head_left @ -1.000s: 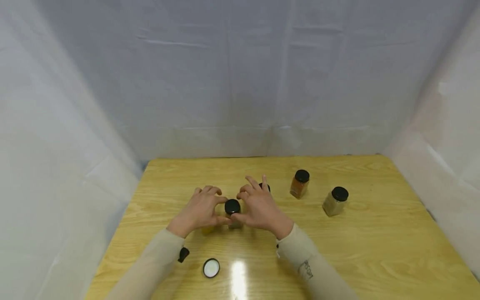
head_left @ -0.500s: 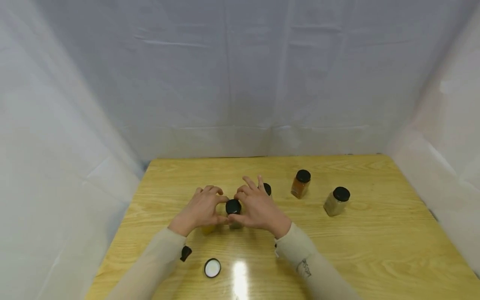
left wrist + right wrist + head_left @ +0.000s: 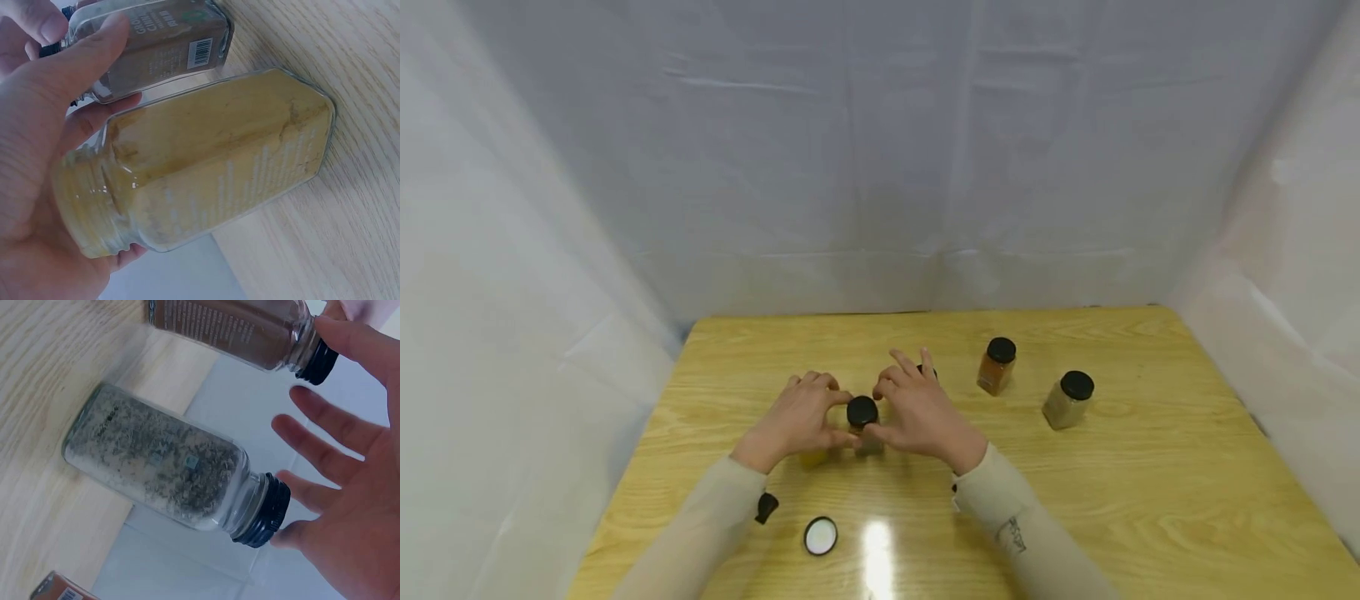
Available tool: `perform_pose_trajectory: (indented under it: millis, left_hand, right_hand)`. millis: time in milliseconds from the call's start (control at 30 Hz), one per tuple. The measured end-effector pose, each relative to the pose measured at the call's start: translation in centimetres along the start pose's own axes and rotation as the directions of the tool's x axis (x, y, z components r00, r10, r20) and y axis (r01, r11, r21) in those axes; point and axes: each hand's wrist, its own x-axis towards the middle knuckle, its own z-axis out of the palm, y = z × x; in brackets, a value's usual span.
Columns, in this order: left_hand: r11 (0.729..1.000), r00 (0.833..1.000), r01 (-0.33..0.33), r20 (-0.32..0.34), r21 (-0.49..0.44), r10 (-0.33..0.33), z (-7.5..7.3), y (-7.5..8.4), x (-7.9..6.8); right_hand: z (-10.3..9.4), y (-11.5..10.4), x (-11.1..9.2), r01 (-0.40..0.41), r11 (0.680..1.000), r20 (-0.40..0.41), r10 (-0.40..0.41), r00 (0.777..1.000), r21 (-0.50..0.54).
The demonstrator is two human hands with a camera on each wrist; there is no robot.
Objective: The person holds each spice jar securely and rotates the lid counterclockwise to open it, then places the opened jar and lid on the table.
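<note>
A glass spice jar of brown powder stands upright between both hands, its black lid on top. My left hand grips this jar high on its body, thumb along the side. My right hand pinches around the black lid from the other side, thumb at the neck and lid and index fingertip close by; its remaining fingers are spread. Under my left hand is an uncapped jar of yellow powder, mostly hidden in the head view. Behind my right hand stands a capped jar of dried herbs.
A loose black lid lies with its white inside up near the front of the wooden table. To the right stand two capped jars, one of orange-red spice and one of pale greenish spice. White sheets enclose the table.
Around the lid, my right thumb and index first shift slightly left, then back to the right. My left hand and the jar hold nearly the same place.
</note>
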Motion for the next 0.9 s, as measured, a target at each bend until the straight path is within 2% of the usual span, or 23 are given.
perform_pose_trajectory:
  millis: [167, 467, 900]
  left_hand:
    - [1.0, 1.0, 0.0, 0.002, -0.006, 0.0, 0.1, -0.3, 0.0]
    - [0.999, 1.0, -0.025, -0.015, 0.027, 0.025, 0.3, -0.4, 0.0]
    - [0.999, 0.999, -0.027, -0.034, 0.031, 0.028, 0.3, -0.2, -0.2]
  right_hand:
    - [0.0, -0.2, 0.2, 0.007, 1.0, 0.03, -0.007, 1.0, -0.009]
    - [0.5, -1.1, 1.1, 0.01, 1.0, 0.028, -0.009, 1.0, -0.024]
    - [0.1, -0.4, 0.7, -0.012, 1.0, 0.02, 0.013, 1.0, -0.017]
